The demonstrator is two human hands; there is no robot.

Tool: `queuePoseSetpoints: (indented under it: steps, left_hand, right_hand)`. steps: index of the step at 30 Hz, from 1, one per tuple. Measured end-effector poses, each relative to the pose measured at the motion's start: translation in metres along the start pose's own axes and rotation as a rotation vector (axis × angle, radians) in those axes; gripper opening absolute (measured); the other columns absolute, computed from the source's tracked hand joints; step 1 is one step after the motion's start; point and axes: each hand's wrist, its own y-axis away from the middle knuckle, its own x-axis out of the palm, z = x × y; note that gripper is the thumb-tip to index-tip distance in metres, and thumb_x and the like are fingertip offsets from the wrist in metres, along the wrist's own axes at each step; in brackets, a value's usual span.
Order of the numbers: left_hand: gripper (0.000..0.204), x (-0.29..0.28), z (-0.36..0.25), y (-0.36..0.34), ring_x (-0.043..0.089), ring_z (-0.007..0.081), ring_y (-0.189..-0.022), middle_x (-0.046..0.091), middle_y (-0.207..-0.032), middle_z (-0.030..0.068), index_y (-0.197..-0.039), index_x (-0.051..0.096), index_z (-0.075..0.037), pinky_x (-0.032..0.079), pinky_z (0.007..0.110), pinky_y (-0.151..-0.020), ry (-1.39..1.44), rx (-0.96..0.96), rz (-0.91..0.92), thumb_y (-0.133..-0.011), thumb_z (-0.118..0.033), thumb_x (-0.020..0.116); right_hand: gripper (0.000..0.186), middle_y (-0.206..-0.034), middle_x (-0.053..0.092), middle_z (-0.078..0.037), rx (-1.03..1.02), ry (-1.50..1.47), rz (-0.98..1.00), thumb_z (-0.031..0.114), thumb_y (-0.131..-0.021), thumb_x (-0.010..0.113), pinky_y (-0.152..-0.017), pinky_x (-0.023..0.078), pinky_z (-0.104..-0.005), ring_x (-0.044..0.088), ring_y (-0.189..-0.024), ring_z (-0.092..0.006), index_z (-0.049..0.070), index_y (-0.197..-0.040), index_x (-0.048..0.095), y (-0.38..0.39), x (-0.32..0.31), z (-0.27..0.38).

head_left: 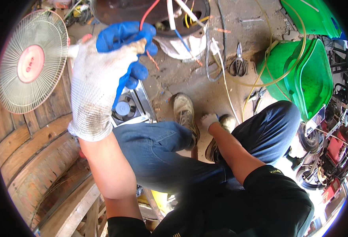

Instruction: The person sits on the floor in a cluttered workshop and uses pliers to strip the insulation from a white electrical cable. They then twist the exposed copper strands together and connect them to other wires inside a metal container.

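Observation:
My left hand [99, 75], in a white knit glove with blue coated fingers, is raised and closed round a red wire [149, 14]. The wire's bare copper end [153, 61] sticks out below the fingers. Beside it, white-sleeved wires [170, 15] and a blue wire [182, 39] with twisted copper ends come down in front of a dark round metal housing [130, 11]. Low between my legs, my right hand [209, 120], also gloved, is close to my right shoe [226, 123]. Its fingers are mostly hidden.
Scissors [238, 65] and pliers [257, 98] lie on the floor ahead. Yellowish tubing [274, 82] loops beside a green plastic bin [282, 65]. A pink-centred fan [31, 63] stands at the left over wooden planks [43, 134]. A metal stove-like box [142, 102] sits by my left knee.

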Motion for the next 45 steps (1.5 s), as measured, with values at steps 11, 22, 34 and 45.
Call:
queuePoseSetpoints:
  steps: [11, 22, 34, 45]
  left_hand:
    - [0.033, -0.006, 0.035, -0.020, 0.071, 0.0182, -0.078, 0.071, -0.105, 0.0150, -0.124, 0.061, 0.004, 0.056, 0.025, -0.066, 0.295, -0.026, 0.230, -0.093, -0.008, 0.058]
    - [0.031, 0.010, 0.043, -0.022, 0.072, 0.0182, -0.081, 0.072, -0.107, 0.0115, -0.123, 0.062, -0.001, 0.055, 0.025, -0.067, 0.374, -0.022, 0.339, -0.094, -0.011, 0.060]
    - [0.030, 0.008, 0.047, -0.022, 0.073, 0.0187, -0.080, 0.074, -0.104, 0.0122, -0.122, 0.064, 0.000, 0.055, 0.023, -0.065, 0.463, -0.043, 0.374, -0.097, -0.015, 0.060]
    - [0.032, 0.010, 0.041, -0.019, 0.074, 0.0197, -0.081, 0.073, -0.104, 0.0141, -0.124, 0.063, 0.003, 0.057, 0.024, -0.066, 0.461, -0.023, 0.371, -0.097, -0.015, 0.060]
  right_hand:
    - [0.034, -0.104, 0.072, -0.022, 0.157, -0.525, -0.303, 0.028, -0.083, 0.067, -0.088, 0.055, -0.0415, 0.070, -0.100, -0.0340, 0.000, -0.102, 0.073, 0.021, -0.164, -0.040]
    - [0.034, -0.081, 0.066, -0.004, -0.449, -1.578, -0.571, 0.003, -0.087, 0.067, -0.064, 0.051, -0.0260, 0.061, -0.070, -0.0116, -0.002, -0.120, 0.062, 0.201, -0.238, -0.030]
    - [0.026, -0.087, 0.063, -0.001, -0.440, -1.782, -0.896, -0.001, -0.094, 0.061, -0.074, 0.049, -0.0231, 0.056, -0.078, -0.0077, -0.008, -0.119, 0.064, 0.225, -0.282, 0.025]
    - [0.027, -0.081, 0.061, 0.002, -0.417, -1.627, -1.044, 0.003, -0.092, 0.063, -0.069, 0.046, -0.0222, 0.053, -0.073, -0.0061, -0.003, -0.118, 0.067, 0.211, -0.283, 0.033]
